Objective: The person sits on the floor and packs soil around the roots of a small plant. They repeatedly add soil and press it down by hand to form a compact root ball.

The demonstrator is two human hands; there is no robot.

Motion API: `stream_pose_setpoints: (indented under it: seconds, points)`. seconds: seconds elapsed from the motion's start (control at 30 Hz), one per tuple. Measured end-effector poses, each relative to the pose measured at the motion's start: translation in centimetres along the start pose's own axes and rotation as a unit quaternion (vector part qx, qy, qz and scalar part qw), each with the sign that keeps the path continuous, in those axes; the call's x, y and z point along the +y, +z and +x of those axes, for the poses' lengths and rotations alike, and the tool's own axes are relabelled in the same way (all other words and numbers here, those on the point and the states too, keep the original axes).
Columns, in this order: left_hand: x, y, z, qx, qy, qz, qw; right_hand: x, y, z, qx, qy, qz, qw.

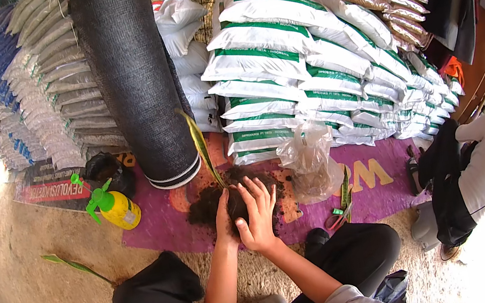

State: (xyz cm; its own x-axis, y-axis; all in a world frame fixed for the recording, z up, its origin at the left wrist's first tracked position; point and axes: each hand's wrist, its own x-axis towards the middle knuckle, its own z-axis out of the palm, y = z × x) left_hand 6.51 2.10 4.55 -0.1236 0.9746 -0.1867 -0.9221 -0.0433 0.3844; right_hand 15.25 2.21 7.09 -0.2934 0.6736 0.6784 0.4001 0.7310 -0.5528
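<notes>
Both my hands cup a clump of dark soil around the base of a long snake plant leaf, which stands tilted up and to the left. My left hand presses the clump from the left side, its fingers close together. My right hand lies over the top and right side, fingers slightly spread. Loose soil is scattered on the purple banner beneath and around the hands. Whether a pot or bag is under my palms is hidden.
A yellow-green spray bottle, another leaf, a clear plastic bag and red-handled scissors lie around me. Beyond rise a black mesh roll and stacked white sacks. Another person is at the right.
</notes>
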Motion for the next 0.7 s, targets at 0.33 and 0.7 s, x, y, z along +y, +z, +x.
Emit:
stream_pose_setpoints:
  seconds: [0.33, 0.7]
  points:
    - [-0.5, 0.5, -0.4, -0.022, 0.028, 0.031, 0.999, 0.7, -0.9, 0.2, -0.055, 0.016, 0.025, 0.998]
    - [-0.7, 0.8, -0.4, 0.010, 0.012, 0.089, 0.996, 0.9, -0.4, -0.5, 0.014, 0.054, 0.081, 0.995]
